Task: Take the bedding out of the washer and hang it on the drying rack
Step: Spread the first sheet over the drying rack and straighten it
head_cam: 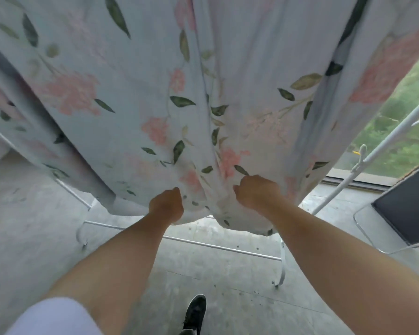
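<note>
Between the two sets of curled fingers, a bunched fold of floral bedding (136, 97) sags. The left hand (166, 205) and right hand (257, 194) each clench its lower edge. Above them it drapes over the white drying rack (203, 243).

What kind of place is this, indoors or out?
Probably a home balcony or laundry corner, indoors: a floral sheet hangs over a white drying rack on a grey floor, beside a large window with greenery outside.
</note>
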A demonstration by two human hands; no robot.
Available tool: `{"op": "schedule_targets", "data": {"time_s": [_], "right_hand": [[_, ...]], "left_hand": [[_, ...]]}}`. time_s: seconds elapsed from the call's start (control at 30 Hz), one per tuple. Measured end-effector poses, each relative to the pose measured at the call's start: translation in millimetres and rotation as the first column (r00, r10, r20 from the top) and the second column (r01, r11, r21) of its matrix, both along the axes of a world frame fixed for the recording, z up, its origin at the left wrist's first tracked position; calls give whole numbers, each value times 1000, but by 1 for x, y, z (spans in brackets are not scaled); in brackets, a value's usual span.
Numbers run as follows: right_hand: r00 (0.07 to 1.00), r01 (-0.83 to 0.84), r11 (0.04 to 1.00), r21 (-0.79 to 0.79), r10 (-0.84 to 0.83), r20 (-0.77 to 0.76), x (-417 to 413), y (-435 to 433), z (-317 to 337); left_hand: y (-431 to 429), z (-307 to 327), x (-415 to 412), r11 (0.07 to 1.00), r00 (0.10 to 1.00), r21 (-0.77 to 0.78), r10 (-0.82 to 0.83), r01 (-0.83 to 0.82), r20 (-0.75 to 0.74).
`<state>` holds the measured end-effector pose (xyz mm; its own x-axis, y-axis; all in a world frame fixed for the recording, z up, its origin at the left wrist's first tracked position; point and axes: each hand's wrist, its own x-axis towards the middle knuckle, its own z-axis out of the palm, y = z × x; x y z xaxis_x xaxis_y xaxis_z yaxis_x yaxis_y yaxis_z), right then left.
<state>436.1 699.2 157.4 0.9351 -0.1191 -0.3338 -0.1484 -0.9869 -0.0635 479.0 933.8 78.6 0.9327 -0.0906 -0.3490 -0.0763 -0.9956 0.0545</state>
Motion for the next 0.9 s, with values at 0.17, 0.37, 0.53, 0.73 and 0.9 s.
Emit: {"op": "schedule_targets", "data": {"time_s": [0.17, 0.37, 0.53, 0.73, 0.9], "right_hand": [[977, -187, 980, 60, 179, 119, 17, 68, 36], [939, -231, 973, 18, 219, 265, 40, 151, 58], [937, -101, 990, -96, 127, 326, 84, 202, 74], [947, 119, 971, -208, -48, 317, 137, 246, 94], [922, 256, 948, -188, -181, 343, 168, 266, 104]], "left_hand": [[92, 59, -12, 975, 972, 64, 203, -211, 122], [188, 102, 18, 926, 901, -69, 378, -372, 211], [258, 116, 94, 921, 884, -198, 381, -336, 272], [303, 146, 181, 884, 840, -327, 437, -335, 321], [314, 165, 220, 934, 871, -323, 285, -157, 401]]}}
